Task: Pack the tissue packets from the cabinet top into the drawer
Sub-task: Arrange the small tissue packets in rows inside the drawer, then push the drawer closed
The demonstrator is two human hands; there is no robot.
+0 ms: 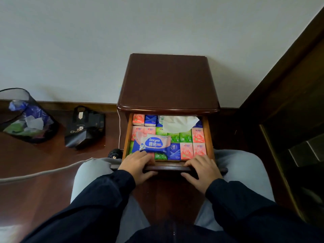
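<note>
Cabinet top (pixel 168 81) bare; drawer (pixel 209 137) packed w/ tissue packets (pixel 198 135); left hand (pixel 135 165) & right hand (pixel 203 170) grip its front edge; prob. only closing left.

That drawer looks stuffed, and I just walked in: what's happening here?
A person sits at a small cabinet, left hand and right hand on the front edge of the open drawer. Small tissue packets fill it, with a Deeyeo wipes pack on top. No packets remain on the cabinet top.

Mesh waste bin (pixel 26 118), litter inside; black tote bag (pixel 85 128) beside it; white cable (pixel 119 127); wooden floor (pixel 35 186).
</note>
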